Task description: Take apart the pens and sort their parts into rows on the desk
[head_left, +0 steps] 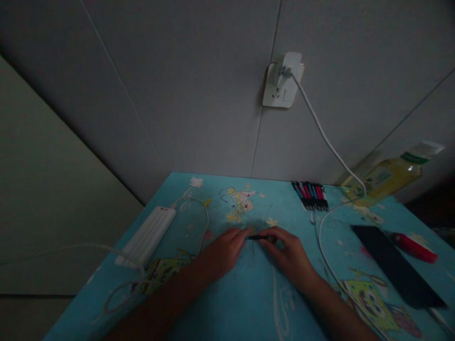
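Observation:
Over the middle of the table, a slim dark pen [256, 237] with a bit of blue near its left end lies level between my two hands. My left hand [227, 248] closes its fingertips on the blue end, partly covering it. On the other end, my right hand [286, 248] pinches the black part between thumb and fingers. Farther back and to the right, several similar pens [310, 196] in red, blue and black lie side by side in a row. The picture is dim, so fine details of the held pen are unclear.
A white power strip [149, 234] with a cable lies at left. On the right are a dark flat slab [394, 265], a red-handled object [414, 246] and a bottle of yellow liquid [387, 180]. A white cord [322, 130] runs from the wall socket [280, 97] across the patterned tablecloth.

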The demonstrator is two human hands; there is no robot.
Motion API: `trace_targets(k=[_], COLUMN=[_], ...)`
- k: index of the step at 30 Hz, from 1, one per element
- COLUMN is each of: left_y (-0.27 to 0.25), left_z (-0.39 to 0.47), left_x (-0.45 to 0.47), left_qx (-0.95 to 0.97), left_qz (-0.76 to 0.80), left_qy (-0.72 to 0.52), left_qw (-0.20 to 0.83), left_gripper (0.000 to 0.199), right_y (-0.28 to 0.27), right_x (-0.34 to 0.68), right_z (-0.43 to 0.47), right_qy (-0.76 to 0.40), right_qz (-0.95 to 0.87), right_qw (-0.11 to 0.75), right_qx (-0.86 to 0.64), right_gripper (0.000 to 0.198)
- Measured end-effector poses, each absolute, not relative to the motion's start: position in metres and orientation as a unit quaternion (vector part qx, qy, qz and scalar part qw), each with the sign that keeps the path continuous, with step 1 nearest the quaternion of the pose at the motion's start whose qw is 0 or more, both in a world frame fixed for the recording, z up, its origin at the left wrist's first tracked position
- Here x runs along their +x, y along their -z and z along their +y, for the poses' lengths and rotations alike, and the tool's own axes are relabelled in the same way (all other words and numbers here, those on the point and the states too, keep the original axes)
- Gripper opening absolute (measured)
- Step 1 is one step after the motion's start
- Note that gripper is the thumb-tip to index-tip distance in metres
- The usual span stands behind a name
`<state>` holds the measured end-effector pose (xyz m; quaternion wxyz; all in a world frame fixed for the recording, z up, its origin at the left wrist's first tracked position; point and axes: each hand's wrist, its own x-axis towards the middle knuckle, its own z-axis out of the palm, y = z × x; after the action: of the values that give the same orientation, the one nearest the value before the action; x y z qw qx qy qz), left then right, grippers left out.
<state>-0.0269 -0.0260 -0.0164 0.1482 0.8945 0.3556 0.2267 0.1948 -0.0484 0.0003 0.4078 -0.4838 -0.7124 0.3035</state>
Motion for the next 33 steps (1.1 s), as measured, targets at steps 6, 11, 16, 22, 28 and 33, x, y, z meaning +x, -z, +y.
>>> trace_targets(k=[6, 11, 16, 22, 28, 33], left_y=[0.0140, 0.0102, 0.0112, 0.0106, 0.0131, 0.0162], left_z=[-0.0219, -0.0246, -0.0285, -0.0240, -0.0202, -0.0188], left_x=[-0.0289, -0.0290, -0.0268, -0.0287, -0.0301, -0.0314], left_qx=[0.902, 0.907, 0.910, 0.904, 0.919, 0.922], left_qz=[0.342, 0.338, 0.326, 0.358, 0.321, 0.314], left_qy=[-0.227, -0.224, -0.235, -0.221, -0.219, -0.215], left_qw=[0.138, 0.116, 0.100, 0.084, 0.072, 0.075], left_gripper=[0.022, 0.024, 0.029, 0.028, 0.027, 0.029], right_y=[-0.0070, -0.0073, -0.0014, -0.0074, -0.0013, -0.0009], right_x=[0.1978, 0.1982, 0.1990, 0.2005, 0.2011, 0.1999], right_z=[-0.0484, -0.0486, -0.0490, -0.0493, -0.0479, -0.0498], right_qy=[-0.320, -0.329, -0.302, -0.279, -0.264, -0.256], right_qz=[-0.717, -0.718, -0.716, -0.750, -0.755, -0.764], right_qw=[0.407, 0.391, 0.354, 0.349, 0.315, 0.299], right_qx=[-0.467, -0.472, -0.520, -0.487, -0.511, -0.511], right_gripper=[0.011, 0.012, 0.029, 0.027, 0.027, 0.032])
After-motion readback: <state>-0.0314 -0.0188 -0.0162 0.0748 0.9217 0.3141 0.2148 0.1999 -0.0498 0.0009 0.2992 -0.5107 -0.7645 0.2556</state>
